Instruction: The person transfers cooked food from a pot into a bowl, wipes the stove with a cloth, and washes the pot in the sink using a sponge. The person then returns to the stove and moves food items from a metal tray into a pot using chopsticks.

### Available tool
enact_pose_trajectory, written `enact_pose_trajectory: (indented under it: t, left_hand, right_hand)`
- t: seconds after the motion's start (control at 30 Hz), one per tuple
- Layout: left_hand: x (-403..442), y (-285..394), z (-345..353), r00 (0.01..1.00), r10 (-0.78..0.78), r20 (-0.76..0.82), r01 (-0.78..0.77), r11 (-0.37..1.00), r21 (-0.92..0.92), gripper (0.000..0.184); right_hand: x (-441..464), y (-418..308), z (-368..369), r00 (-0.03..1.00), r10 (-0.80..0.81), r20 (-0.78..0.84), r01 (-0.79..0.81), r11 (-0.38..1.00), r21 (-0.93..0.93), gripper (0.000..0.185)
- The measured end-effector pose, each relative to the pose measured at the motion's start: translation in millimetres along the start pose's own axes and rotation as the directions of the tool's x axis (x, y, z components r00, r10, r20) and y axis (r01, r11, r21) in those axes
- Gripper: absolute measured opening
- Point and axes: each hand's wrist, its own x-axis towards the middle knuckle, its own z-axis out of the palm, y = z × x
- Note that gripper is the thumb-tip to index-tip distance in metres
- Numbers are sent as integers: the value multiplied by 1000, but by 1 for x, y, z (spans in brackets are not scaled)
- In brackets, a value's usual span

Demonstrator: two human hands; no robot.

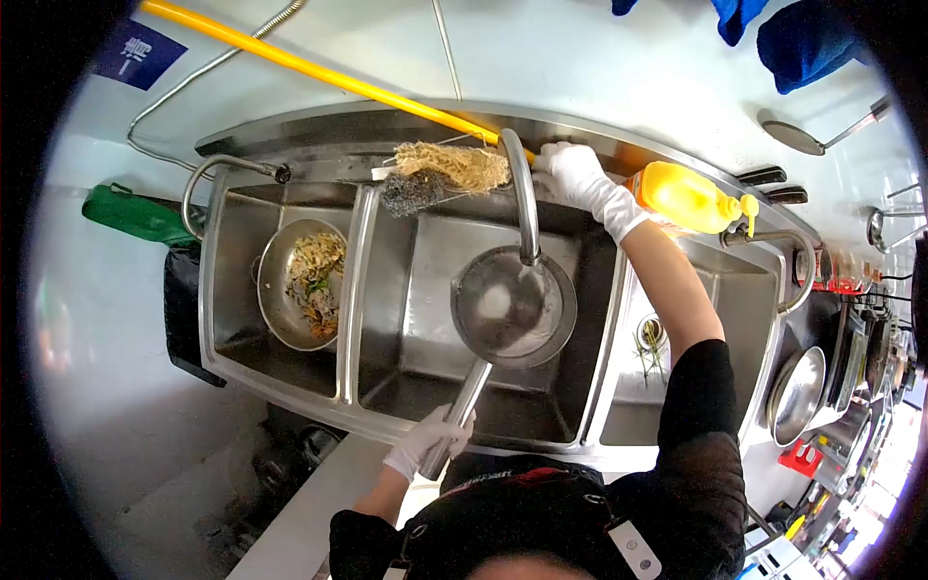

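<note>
My left hand [430, 442], in a white glove, is wrapped round the metal handle of a round pan [512, 307]. The pan is over the middle sink basin, below the end of a curved faucet spout [522, 198], with some liquid in it. My right hand [572, 174], also gloved in white, is at the back rim beside the base of the spout. Its fingers are curled, and what they hold, if anything, is hidden. A tan scrubber [449, 166] and a dark mesh scourer [414, 193] lie left of the spout.
The left basin holds a strainer bowl [275, 290] with food scraps. A yellow pump bottle [681, 196] stands behind the right basin, whose drain [650, 333] has green scraps. A yellow pole [338, 77] slants along the back. Another pan [798, 394] is at the far right.
</note>
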Motion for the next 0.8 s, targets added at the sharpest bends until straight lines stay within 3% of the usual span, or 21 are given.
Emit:
enact_pose_trajectory:
  t: [0.03, 0.13, 0.33, 0.4, 0.47, 0.5, 0.57, 0.63, 0.7, 0.8]
  left_hand:
    - [3, 2, -1, 1000, -9, 2, 9, 1000, -7, 36]
    - [13, 5, -8, 1000, 3, 5, -4, 987, 162, 39]
    - [6, 2, -8, 987, 145, -75, -104, 912, 398, 38]
    - [-10, 1, -10, 966, 213, -143, -113, 854, 508, 38]
    - [-28, -1, -25, 967, 190, -170, -92, 882, 462, 38]
    - [-35, 4, -26, 961, 186, -205, -70, 880, 470, 37]
    - [-32, 12, -30, 966, 173, -194, -78, 905, 419, 36]
    - [-22, 17, -31, 973, 156, -172, -84, 926, 367, 36]
    - [4, 18, -23, 988, 150, -24, -149, 987, 56, 34]
    - [14, 10, -26, 987, 147, 65, -153, 983, 105, 33]
  right_hand:
    - [6, 1, 3, 998, 57, -22, -55, 995, 89, 21]
    - [26, -9, -26, 938, 268, 221, -301, 944, 134, 27]
    - [42, -6, -13, 859, 451, 243, -500, 840, 212, 27]
    - [30, -12, -10, 862, 466, 200, -506, 819, 269, 28]
    - [14, -15, -4, 855, 502, 130, -507, 758, 412, 32]
    - [4, -12, 5, 918, 397, 10, -359, 820, 446, 34]
    - [-23, -11, 6, 841, 531, 105, -399, 477, 783, 36]
    - [-64, -19, -22, 791, 463, 399, -482, 73, 873, 34]
    - [-103, -15, -11, 823, 528, 210, -372, 221, 902, 31]
    - [-156, -30, -24, 803, 513, 305, -394, 72, 916, 24]
